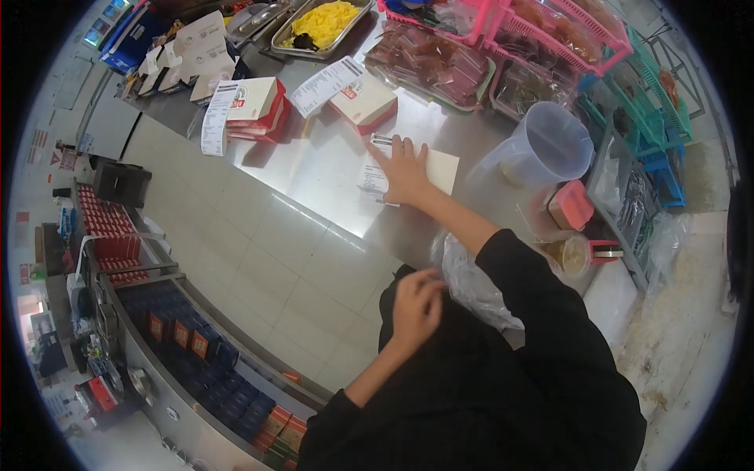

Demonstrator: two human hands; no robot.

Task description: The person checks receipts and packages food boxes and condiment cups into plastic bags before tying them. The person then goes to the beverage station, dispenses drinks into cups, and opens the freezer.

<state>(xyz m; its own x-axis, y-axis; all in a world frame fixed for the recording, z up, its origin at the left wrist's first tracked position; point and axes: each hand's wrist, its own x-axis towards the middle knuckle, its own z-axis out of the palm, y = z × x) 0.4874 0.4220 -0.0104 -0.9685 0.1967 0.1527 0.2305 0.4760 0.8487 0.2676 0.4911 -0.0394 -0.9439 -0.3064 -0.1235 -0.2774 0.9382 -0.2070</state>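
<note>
My right hand (404, 173) lies flat with spread fingers on a printed receipt (372, 174) and the pale lid of a food box (442, 170), at the steel table's front edge. The receipt hangs partly past the box's left side. My left hand (416, 310) hangs before my dark clothing, fingers loosely curled and apart, with nothing visible in it. Beyond the right hand sits a red-and-white food box (365, 102) with another receipt (323, 85) on it. Farther left stands a stack of similar boxes (255, 106), a long receipt (216, 118) hanging over its side.
A translucent measuring jug (550, 145) stands right of my right arm, near a pink container (571, 206) and a tape dispenser (605, 251). Behind are packed bags (428, 63), pink baskets (550, 35) and a tray of yellow food (326, 27). Shelves of boxes (196, 341) line the lower left.
</note>
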